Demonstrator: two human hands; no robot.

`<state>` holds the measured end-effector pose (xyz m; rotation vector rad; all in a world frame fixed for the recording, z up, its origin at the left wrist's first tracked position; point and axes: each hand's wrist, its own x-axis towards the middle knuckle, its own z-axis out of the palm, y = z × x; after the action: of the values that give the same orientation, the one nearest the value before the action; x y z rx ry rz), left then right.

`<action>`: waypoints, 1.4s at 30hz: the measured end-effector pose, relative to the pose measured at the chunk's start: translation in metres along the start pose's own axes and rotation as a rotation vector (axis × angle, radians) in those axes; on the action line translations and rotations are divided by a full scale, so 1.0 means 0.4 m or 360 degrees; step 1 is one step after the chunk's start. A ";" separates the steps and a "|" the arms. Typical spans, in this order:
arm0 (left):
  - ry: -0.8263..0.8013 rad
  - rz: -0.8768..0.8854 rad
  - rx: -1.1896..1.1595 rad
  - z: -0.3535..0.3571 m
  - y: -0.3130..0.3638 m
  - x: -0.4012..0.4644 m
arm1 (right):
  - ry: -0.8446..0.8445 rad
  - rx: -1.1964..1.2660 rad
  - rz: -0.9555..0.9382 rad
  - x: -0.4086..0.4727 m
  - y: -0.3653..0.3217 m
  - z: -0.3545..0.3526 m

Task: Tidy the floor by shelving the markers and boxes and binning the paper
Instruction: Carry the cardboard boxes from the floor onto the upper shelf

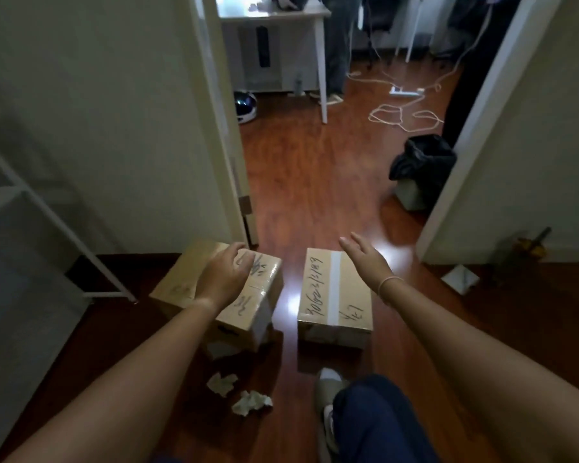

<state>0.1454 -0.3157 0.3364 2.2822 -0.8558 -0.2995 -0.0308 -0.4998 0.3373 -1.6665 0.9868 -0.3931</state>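
On red-brown wood floor (315, 182): L hand (226, 274) loosely curled over left taped brown cardboard box (259, 304), grip unclear; R hand (365, 253) open, empty, above right taped cardboard box (318, 295). Crumpled white paper wads (251, 402) near.

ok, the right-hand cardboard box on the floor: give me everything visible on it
The right box is a closed brown cardboard carton, oblong, sitting flat on the glossy wooden floor. A pale tape strip runs lengthwise down its top seam, with dark handwritten marker scrawl beside it and near the close end. It looks intact. It stands apart from the left box, floor showing between them. The right hand is open over its far right corner; whether it touches is unclear. A shoe is just short of its near side.
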 end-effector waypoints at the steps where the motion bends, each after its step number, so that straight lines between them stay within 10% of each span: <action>1: -0.0041 -0.0034 -0.0052 0.051 0.003 0.015 | 0.0020 -0.0020 0.0066 0.017 0.042 -0.020; 19: -0.0589 -0.0670 -0.0512 0.825 -0.152 0.381 | 0.0274 0.0181 0.0690 0.476 0.694 -0.021; 42: -0.0699 -0.0939 -0.0823 0.909 -0.269 0.513 | 0.0194 0.0377 0.0894 0.618 0.821 0.051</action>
<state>0.2009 -0.5759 -0.0027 1.9395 -0.2223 -1.1717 -0.0018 -0.6924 -0.0254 -1.1031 1.3879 -0.2218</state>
